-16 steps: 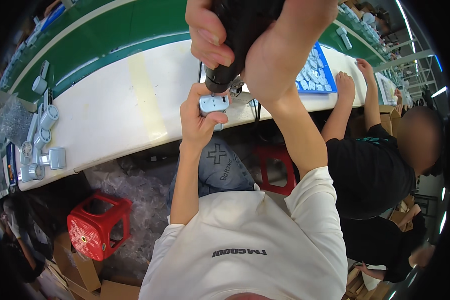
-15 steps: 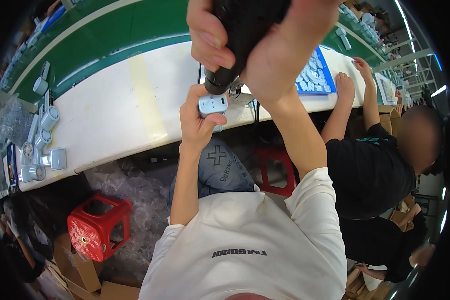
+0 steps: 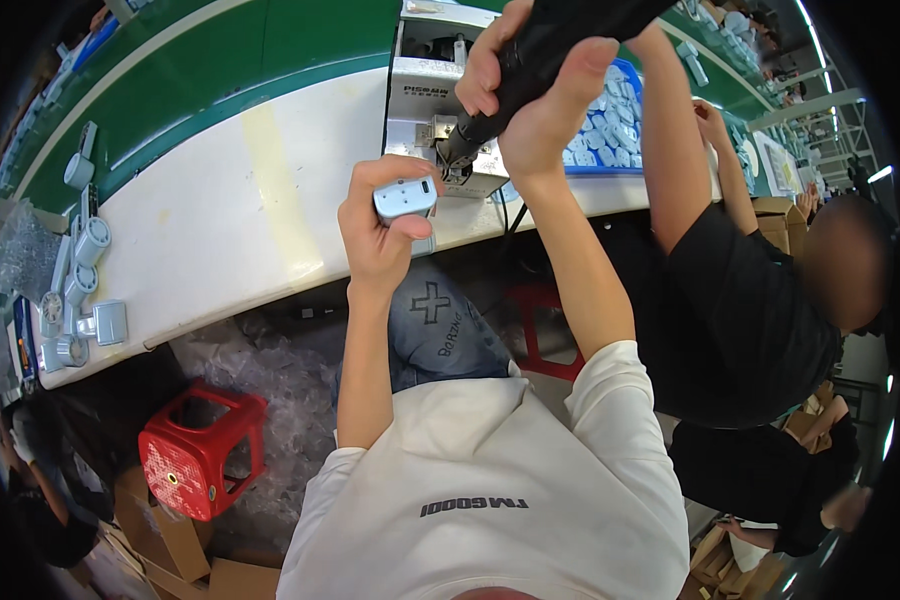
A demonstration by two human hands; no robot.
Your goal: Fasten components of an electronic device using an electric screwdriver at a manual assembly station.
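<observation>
My left hand [image 3: 380, 225] grips a small light-blue rectangular device [image 3: 405, 197], holding it up over the edge of the white workbench [image 3: 220, 220]. My right hand [image 3: 540, 90] is wrapped around a black electric screwdriver [image 3: 520, 65] that points down and to the left. Its tip [image 3: 450, 160] sits just right of the device, close to a grey machine [image 3: 440, 95] on the bench. The screwdriver's upper end runs out of the picture.
A blue tray [image 3: 610, 130] of pale parts lies right of the machine. Several grey-white parts [image 3: 80, 290] lie at the bench's left end. A red plastic stool [image 3: 195, 450] stands below. A co-worker in black [image 3: 750, 310] sits at my right, arms reaching onto the bench.
The view has shifted, showing the grey machine behind my hands. My left hand with the device now sits left of the screwdriver tip instead of directly under it.
</observation>
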